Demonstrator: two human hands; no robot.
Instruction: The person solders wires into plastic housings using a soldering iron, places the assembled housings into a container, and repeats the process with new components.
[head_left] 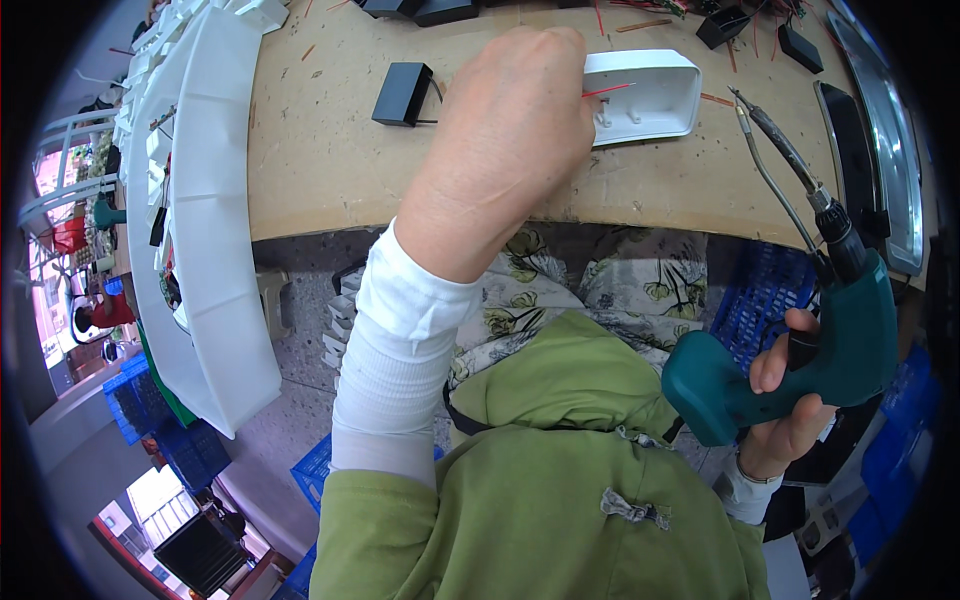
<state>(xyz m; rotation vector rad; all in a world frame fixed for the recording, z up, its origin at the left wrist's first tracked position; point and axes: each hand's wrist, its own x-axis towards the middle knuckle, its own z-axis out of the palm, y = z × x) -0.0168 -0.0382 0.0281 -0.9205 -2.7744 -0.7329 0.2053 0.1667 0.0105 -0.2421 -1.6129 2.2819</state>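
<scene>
Your left hand (515, 130) is closed on the rim of the white plastic housing (645, 92) at the near edge of the workbench (320, 150); a thin red wire (607, 90) lies across its open inside. Your right hand (785, 405) is clamped around the teal soldering gun (800, 350), its tip just beside the housing. A black box (402, 94) sits nearby.

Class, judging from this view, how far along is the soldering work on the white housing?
Done: a red wire already lies in the white housing on the bench. In hand: the left hand steadies that housing; the right hand holds the teal soldering gun away from it. Left: no joint is visibly soldered.
</scene>
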